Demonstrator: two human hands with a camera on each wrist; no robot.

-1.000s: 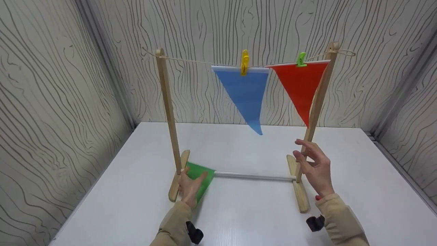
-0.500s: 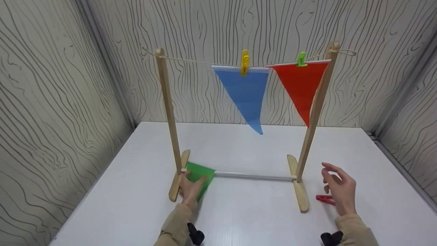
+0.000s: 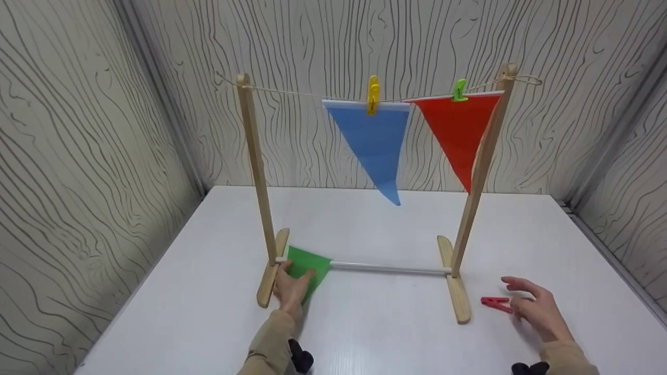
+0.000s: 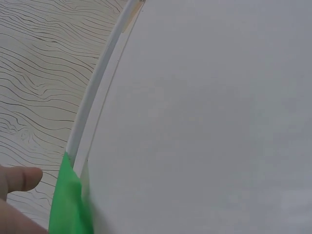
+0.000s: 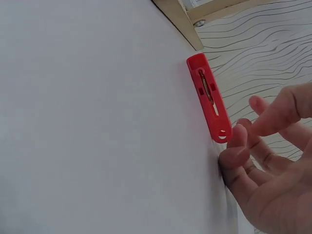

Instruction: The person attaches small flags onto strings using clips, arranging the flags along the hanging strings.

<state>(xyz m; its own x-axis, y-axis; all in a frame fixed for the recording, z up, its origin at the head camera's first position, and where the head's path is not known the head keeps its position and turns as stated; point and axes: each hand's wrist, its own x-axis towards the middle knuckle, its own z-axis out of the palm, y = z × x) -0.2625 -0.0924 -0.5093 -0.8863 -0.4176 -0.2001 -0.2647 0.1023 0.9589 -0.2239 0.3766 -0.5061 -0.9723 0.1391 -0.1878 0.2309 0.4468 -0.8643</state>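
My left hand [image 3: 291,286] rests at the green pennant [image 3: 307,263], which overlaps the left end of the white crossbar [image 3: 391,268]. Thumb and forefinger stand apart; the remaining fingertips are hidden. In the left wrist view the pennant [image 4: 70,204] is bunched beside the hand. At the right, my right hand [image 3: 539,310] is low over the table with loosely bent fingers, its tips right at one end of a red clothespin [image 3: 496,303]. The right wrist view has this clothespin [image 5: 209,97] just beyond the fingertips.
Two wooden posts, left [image 3: 255,172] and right [image 3: 482,172], carry a string [image 3: 281,92]. A yellow clothespin [image 3: 373,95] holds a blue pennant [image 3: 372,135], and a green one [image 3: 459,91] a red pennant [image 3: 458,125]. Patterned walls [image 3: 312,41] enclose the white table [image 3: 385,323].
My right hand has come from the right post, moving right and down to the red clothespin, which was mostly hidden before. The green pennant has shifted slightly right at my left hand.
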